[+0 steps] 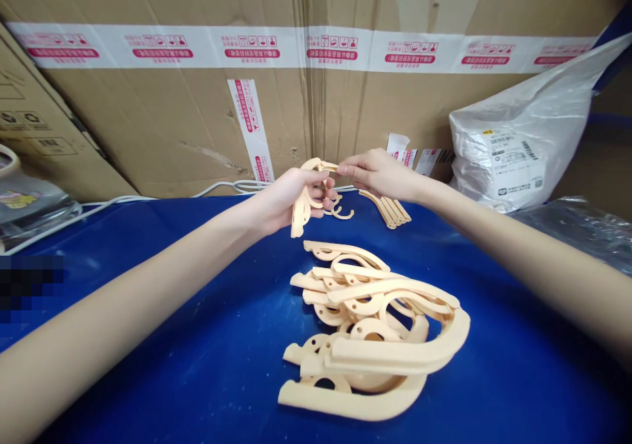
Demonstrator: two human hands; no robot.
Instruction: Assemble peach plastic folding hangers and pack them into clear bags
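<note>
My left hand [286, 197] is closed around a cream curved rubber piece [300, 212], held upright above the blue table [148, 312]. My right hand [378, 172] pinches the top end of the same piece from the right. Just behind the hands lies a small hook-shaped offcut [342, 212]. A neat row of thin cream strips [390, 211] lies under my right wrist. Nearer to me sits a loose pile of the same cream curved pieces [375, 329].
Large cardboard boxes [197, 101] with red-and-white tape wall off the back. A white plastic bag [513, 147] with a label leans at the right, clear plastic film [582, 230] beside it. A white cable [123, 200] runs along the left rear edge.
</note>
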